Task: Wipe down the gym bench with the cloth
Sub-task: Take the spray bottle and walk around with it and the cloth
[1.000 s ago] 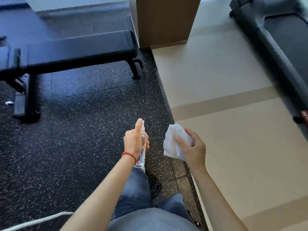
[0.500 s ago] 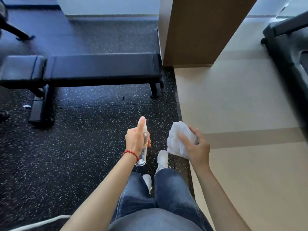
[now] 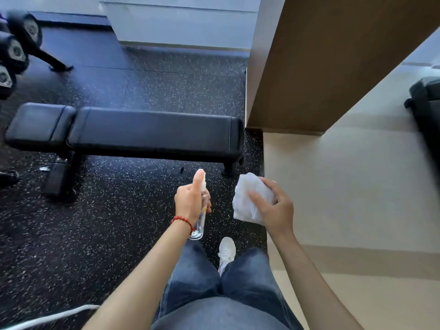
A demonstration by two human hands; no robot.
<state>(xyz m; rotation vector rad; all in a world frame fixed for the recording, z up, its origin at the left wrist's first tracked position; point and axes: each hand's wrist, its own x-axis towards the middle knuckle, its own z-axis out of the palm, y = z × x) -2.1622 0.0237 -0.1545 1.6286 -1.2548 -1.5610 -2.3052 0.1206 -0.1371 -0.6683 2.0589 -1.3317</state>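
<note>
A clear spray bottle (image 3: pixel 199 219) is gripped upright in the left hand (image 3: pixel 190 203), thumb laid on the nozzle. A crumpled white cloth (image 3: pixel 250 198) is clutched in the right hand (image 3: pixel 273 206). The black bench (image 3: pixel 152 132) is seen ahead on speckled floor (image 3: pixel 107 222), apart from both hands, untouched.

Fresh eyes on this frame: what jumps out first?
The two raised hands at centre: the left hand grips a clear spray bottle with the thumb on its nozzle, and the right hand holds a crumpled white cloth. Just ahead, the long black gym bench lies crosswise on the speckled black floor, untouched by either hand.
</note>
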